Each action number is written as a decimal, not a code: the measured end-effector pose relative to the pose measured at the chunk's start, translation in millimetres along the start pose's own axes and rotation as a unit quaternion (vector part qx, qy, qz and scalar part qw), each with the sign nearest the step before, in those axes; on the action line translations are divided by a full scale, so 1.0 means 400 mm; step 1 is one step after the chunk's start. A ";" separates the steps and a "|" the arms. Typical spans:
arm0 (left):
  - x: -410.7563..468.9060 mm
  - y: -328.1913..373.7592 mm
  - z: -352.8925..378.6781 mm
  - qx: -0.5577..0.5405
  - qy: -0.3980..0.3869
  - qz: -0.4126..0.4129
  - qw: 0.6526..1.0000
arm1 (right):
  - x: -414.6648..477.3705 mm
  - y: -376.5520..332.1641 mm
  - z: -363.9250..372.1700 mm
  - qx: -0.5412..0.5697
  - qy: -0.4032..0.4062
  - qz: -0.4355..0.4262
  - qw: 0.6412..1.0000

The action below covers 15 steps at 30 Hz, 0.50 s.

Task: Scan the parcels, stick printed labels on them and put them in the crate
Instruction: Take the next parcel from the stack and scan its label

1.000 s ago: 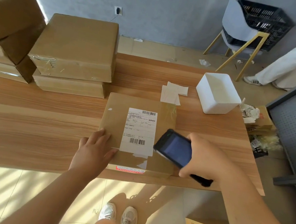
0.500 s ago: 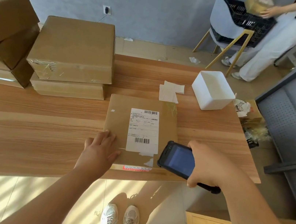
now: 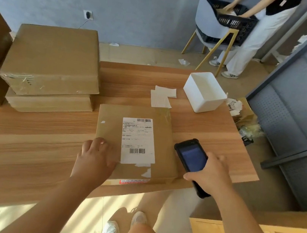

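A flat brown parcel lies at the table's near edge with a white barcode label stuck on top. My left hand rests flat on its near left corner, fingers apart. Just right of the parcel, my right hand grips a black handheld scanner, its screen facing up. Loose printed labels lie behind the parcel. The black crate sits on a chair at the far right.
Stacked brown boxes fill the table's left side. A white tub stands at the back right of the wooden table. Another person bends over the crate. A grey perforated rack stands to the right, with rubbish beside it.
My right hand has drawn the scanner right and nearer, off the parcel. My left hand has stayed on the corner. The other person has stepped up to the crate and reached into it.
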<state>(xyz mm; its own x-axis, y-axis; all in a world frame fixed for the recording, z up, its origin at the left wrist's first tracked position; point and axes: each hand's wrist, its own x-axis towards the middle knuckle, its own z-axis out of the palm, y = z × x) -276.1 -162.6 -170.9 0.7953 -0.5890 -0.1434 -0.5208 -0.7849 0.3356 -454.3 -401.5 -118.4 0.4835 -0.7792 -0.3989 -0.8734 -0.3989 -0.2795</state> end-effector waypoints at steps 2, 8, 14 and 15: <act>0.020 0.021 -0.007 0.017 -0.012 0.008 1.000 | 0.038 0.030 0.023 0.019 0.021 0.048 0.998; 0.105 0.087 -0.017 0.058 -0.024 0.045 0.997 | 0.155 0.092 0.057 0.015 0.006 0.125 0.992; 0.189 0.135 -0.012 0.064 -0.032 0.025 0.997 | 0.247 0.105 0.064 0.018 -0.031 0.130 0.991; 0.201 0.139 -0.013 0.064 -0.029 0.020 0.997 | 0.258 0.104 0.065 0.020 -0.035 0.122 0.992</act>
<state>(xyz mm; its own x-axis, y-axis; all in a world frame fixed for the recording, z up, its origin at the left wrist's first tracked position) -239.8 -252.7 -159.0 0.7556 -0.6278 -0.1868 -0.5905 -0.7764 0.2203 -439.2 -486.0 -194.0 0.2617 -0.8142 -0.5184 -0.9626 -0.1812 -0.2013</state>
